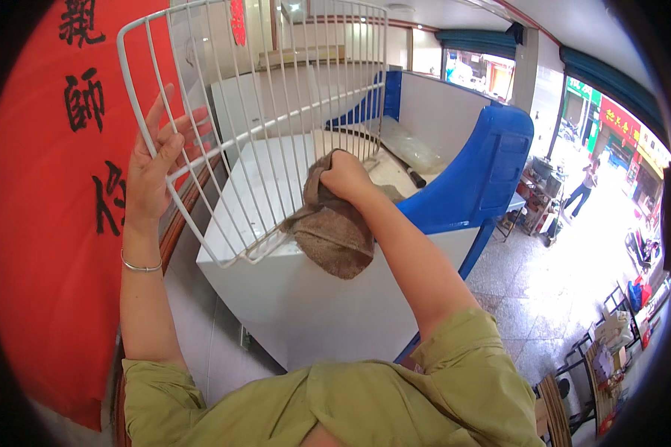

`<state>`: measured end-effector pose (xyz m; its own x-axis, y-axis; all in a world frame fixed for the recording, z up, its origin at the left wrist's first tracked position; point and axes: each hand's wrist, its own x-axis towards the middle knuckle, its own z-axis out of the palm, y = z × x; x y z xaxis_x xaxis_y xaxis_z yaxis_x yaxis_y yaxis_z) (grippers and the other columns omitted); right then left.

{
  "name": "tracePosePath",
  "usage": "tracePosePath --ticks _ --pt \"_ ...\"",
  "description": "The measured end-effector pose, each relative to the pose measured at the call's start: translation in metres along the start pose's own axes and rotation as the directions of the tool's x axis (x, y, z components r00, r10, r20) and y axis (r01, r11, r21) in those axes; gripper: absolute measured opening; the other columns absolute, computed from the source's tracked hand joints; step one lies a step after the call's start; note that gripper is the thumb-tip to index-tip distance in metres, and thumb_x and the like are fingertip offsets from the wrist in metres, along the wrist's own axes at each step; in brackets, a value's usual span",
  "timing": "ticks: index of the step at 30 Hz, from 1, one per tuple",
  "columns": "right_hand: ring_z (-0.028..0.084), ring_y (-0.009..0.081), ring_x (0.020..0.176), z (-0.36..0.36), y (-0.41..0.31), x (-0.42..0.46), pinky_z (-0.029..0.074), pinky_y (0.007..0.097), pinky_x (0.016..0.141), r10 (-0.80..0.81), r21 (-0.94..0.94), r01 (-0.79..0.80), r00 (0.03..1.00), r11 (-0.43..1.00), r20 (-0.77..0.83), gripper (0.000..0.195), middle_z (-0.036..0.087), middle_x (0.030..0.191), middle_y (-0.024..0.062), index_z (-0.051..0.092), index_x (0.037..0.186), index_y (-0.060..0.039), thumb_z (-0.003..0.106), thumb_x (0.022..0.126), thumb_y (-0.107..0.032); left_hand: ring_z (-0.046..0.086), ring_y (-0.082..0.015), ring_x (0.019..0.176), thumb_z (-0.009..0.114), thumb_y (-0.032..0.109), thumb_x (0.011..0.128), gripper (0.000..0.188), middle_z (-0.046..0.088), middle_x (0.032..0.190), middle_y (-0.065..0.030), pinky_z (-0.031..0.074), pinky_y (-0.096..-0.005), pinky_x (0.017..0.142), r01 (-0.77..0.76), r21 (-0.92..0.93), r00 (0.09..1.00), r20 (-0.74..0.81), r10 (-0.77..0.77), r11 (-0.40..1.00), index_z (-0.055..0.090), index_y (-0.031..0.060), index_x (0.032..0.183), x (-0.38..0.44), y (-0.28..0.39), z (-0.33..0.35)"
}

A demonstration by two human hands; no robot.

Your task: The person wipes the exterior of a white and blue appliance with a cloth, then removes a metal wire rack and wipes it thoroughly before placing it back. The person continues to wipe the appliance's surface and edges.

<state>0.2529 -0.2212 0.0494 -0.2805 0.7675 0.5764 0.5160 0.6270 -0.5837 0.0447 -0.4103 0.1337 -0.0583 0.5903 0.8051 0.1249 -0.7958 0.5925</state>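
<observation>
My left hand (pixel 159 153) holds the left edge of a white wire rack (pixel 255 131), with the thumb on the near side and the fingers spread behind the bars. The rack stands tilted, its lower corner close to the top of a white box-shaped cabinet (pixel 319 307). In my right hand (pixel 348 176) is a brown cloth (pixel 335 240), bunched against the rack's lower right bars. Part of the cloth hangs down over the cabinet's near edge. The cloth hides the bars beneath it.
A curved blue panel (pixel 492 167) rises at the cabinet's right. Behind the rack lie a black-handled item (pixel 416 177) and clear plastic (pixel 414 145). A red banner with writing (pixel 50 223) hangs at left. A person (pixel 584 184) is outside, beyond the open shutter.
</observation>
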Motion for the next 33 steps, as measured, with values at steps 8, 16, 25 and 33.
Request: tracePosePath --ticks 8,16,25,33 --pt "0.055 0.0396 0.080 0.020 0.009 0.028 0.043 0.0407 0.069 -0.096 0.487 0.205 0.966 0.849 -0.240 0.028 0.059 0.079 0.0229 0.059 0.081 0.0031 0.056 0.072 -0.023 0.061 -0.0259 0.092 0.054 0.014 0.087 0.036 0.059 0.107 -0.0170 0.051 -0.0364 0.080 -0.066 -0.104 0.995 0.064 0.073 0.992 0.048 0.0049 0.121 0.000 -0.017 -0.038" --pt "0.051 0.0358 0.086 0.002 -0.015 0.017 0.042 0.0401 0.073 -0.177 0.362 0.350 0.884 0.864 -0.432 0.023 0.053 0.086 0.0187 0.061 0.082 -0.0015 0.062 0.069 -0.021 0.062 -0.0264 0.091 0.049 0.014 0.089 0.033 0.060 0.104 -0.0176 0.053 -0.0390 0.078 -0.027 -0.204 0.999 -0.037 0.020 0.979 0.047 0.0047 0.120 0.001 0.003 -0.028" --pt "0.048 0.0363 0.083 0.012 -0.025 0.020 0.040 0.0441 0.073 -0.343 0.131 0.440 0.826 0.889 -0.447 0.012 0.049 0.083 0.0183 0.056 0.075 0.0009 0.056 0.068 -0.010 0.055 -0.0220 0.099 0.056 0.009 0.085 0.039 0.055 0.108 -0.0128 0.045 -0.0329 0.085 -0.059 0.370 0.870 -0.436 0.229 0.927 0.047 0.0081 0.123 -0.011 0.001 -0.038" --pt "0.047 0.0353 0.085 0.003 -0.029 0.003 0.042 0.0430 0.073 -0.480 -0.168 0.461 0.729 0.871 -0.488 0.021 0.047 0.088 0.0168 0.051 0.081 0.0003 0.060 0.065 -0.009 0.048 -0.0251 0.107 0.060 0.000 0.073 0.059 0.049 0.115 -0.0122 0.041 -0.0344 0.087 -0.174 0.882 0.628 0.442 0.641 -0.438 0.042 0.0101 0.128 0.010 0.012 0.025"
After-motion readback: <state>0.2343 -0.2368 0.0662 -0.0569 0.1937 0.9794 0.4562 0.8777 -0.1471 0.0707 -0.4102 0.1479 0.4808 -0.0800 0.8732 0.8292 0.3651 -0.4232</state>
